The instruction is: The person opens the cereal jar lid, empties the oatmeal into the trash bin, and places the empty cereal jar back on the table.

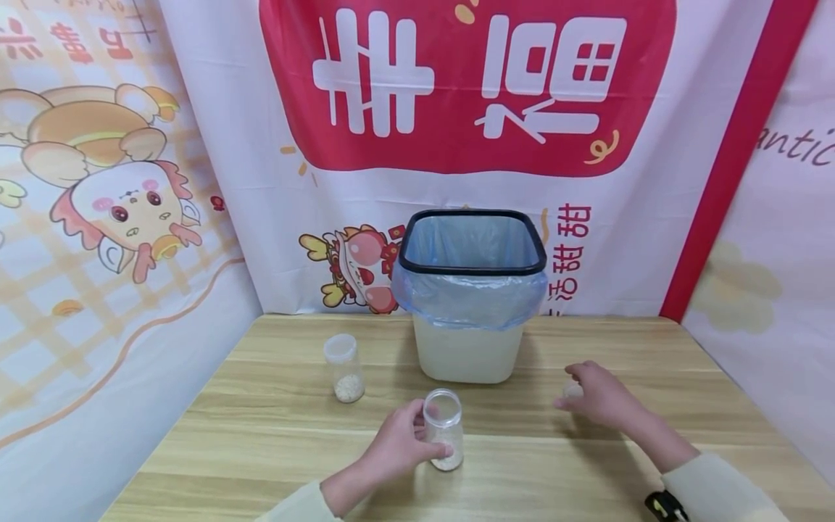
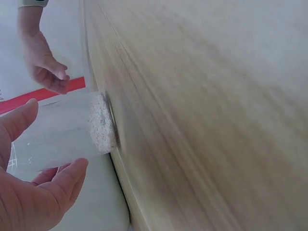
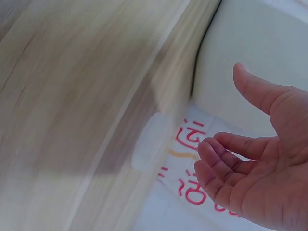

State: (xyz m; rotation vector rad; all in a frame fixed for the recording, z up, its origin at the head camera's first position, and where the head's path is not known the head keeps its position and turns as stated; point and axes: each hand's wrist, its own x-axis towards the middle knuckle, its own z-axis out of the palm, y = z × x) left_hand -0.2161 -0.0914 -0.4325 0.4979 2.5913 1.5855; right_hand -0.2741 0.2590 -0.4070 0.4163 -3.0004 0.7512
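Observation:
A clear jar without a lid stands upright on the table, white grains in its bottom, also plain in the left wrist view as grains. My left hand holds this jar from the left side, thumb across the front and fingers behind. To the right, my right hand hovers over the tabletop with thumb and fingers apart. Under it lies a white round lid, partly covered by the fingers in the head view. Nothing sits in that palm.
A second jar with a whitish lid and some grains stands back left. Behind the hands is a cream bin with a black rim and blue liner. Printed cloth walls off the wooden table's back and sides.

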